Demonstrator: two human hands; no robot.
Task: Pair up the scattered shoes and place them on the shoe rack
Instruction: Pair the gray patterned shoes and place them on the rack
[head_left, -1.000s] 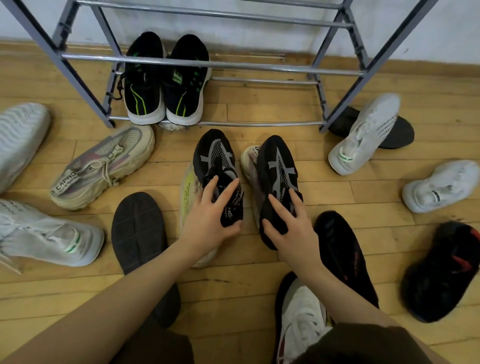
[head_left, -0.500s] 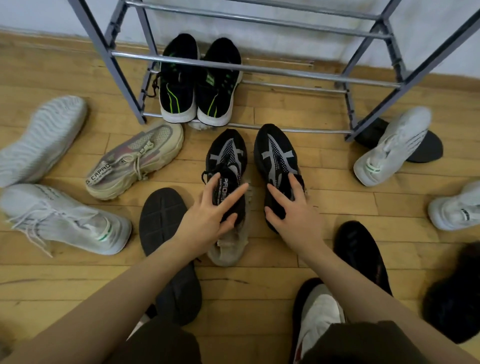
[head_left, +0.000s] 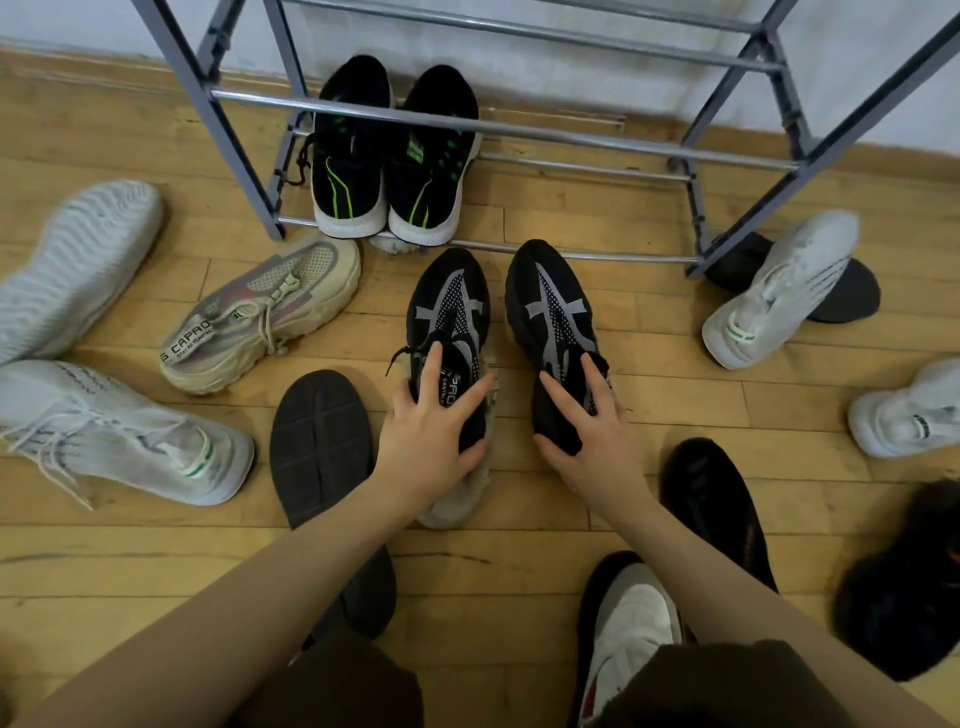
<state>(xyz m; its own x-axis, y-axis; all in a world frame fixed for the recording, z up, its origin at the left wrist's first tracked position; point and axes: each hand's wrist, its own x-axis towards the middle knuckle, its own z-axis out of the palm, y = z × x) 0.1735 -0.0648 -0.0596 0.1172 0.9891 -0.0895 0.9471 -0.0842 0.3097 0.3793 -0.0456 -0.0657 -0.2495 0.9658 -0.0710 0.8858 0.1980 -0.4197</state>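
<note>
Nearest the camera, a white-topped shoe with a black sole (head_left: 631, 631) lies on the wooden plank floor (head_left: 519, 587) between the person's forearms. Just beyond, the left hand (head_left: 426, 441) grips the heel of a black mesh sneaker with grey stripes (head_left: 449, 322), fingers curled over its collar; this sneaker lies partly on top of a worn beige shoe (head_left: 462, 499). The right hand (head_left: 592, 436) grips the heel of the matching black grey-striped sneaker (head_left: 553, 317) in the same way. The two sneakers stand side by side, toes pointing at the grey metal shoe rack (head_left: 218, 140). An upturned black sole (head_left: 322, 441) lies left of the left hand, with a beige lace-up sneaker (head_left: 260, 317) and white knit sneakers (head_left: 119, 436) further left. White shoes (head_left: 779, 291) and dark ones (head_left: 904, 577) lie to the right. Farthest off, a pair of black sneakers with green accents (head_left: 395, 156) stands on the rack's lowest bars, by the wall.
</note>
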